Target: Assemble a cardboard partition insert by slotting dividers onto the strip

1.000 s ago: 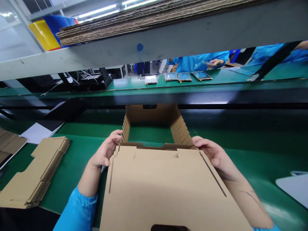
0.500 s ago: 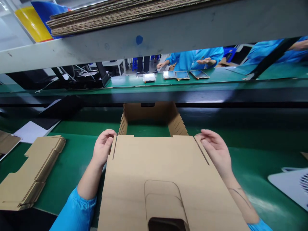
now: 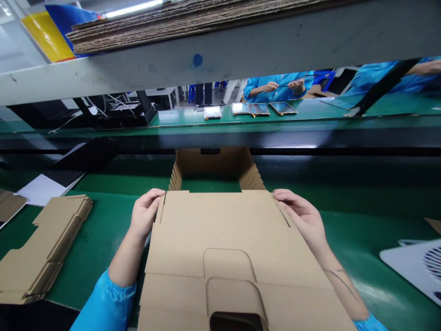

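A flat die-cut cardboard sheet (image 3: pixel 227 220) lies before me, with slots near its far corners, rounded cut lines and a dark opening at the near end. At its far left corner, my left hand (image 3: pixel 144 212) pinches the edge between thumb and fingers. My right hand (image 3: pixel 303 216) grips the far right corner in the same way, fingers partly under the edge. Just beyond the sheet stands a folded cardboard frame (image 3: pixel 213 161) with notched side walls and a dark hand slot in its far wall.
Folded cardboard pieces (image 3: pixel 44 243) are stacked at left, beside white paper (image 3: pixel 43 188). A white vented device (image 3: pixel 416 264) sits at right. Overhead runs a shelf (image 3: pixel 241 55) bearing cardboard sheets (image 3: pixel 172 25). Across the bench, co-workers in blue handle items near several small screens (image 3: pixel 259 109).
The sheet's far edge has shifted slightly left and away, and a crease across it shows more clearly. My right hand has moved inward and closed on its corner. A co-worker's hands came together.
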`<state>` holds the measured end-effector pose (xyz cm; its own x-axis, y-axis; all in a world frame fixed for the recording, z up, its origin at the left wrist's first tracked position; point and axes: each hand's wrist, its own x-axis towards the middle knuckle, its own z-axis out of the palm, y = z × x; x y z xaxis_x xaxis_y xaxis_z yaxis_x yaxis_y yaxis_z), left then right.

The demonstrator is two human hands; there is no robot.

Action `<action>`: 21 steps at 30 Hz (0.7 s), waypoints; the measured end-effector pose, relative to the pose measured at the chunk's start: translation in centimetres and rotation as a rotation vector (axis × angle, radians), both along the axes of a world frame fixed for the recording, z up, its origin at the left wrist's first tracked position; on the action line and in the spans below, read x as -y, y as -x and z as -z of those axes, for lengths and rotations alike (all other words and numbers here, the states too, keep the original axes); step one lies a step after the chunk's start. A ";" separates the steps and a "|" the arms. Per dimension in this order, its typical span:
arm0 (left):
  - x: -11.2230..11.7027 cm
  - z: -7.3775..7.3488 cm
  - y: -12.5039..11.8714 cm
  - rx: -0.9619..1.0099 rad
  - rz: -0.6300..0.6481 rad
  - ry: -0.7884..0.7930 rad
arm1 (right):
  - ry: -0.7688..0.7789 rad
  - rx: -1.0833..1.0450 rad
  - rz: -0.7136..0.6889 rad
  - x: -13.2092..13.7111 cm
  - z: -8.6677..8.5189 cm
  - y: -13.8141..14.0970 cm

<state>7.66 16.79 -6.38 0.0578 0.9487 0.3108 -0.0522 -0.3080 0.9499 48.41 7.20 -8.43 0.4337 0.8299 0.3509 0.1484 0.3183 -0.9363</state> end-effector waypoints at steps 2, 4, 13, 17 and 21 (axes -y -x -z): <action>-0.2 0.1 0.0 0.000 -0.022 -0.031 | -0.010 0.007 -0.018 -0.1 0.1 -0.2; -0.4 0.3 0.0 0.000 -0.025 -0.052 | 0.002 0.008 -0.039 -0.1 0.2 -0.4; -1.0 0.7 0.7 -0.103 0.013 -0.101 | -0.066 0.078 -0.067 -0.2 0.2 -0.6; -1.1 0.8 0.4 -0.098 0.002 -0.092 | -0.088 0.079 -0.041 0.0 -0.8 -0.1; -1.1 0.9 -0.2 -0.091 -0.073 -0.069 | -0.059 0.131 0.000 0.0 -0.9 -0.1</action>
<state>7.91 17.86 -7.26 0.0205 0.9279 0.3724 0.0581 -0.3729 0.9260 48.48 7.18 -7.54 0.3809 0.8060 0.4531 0.2685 0.3725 -0.8883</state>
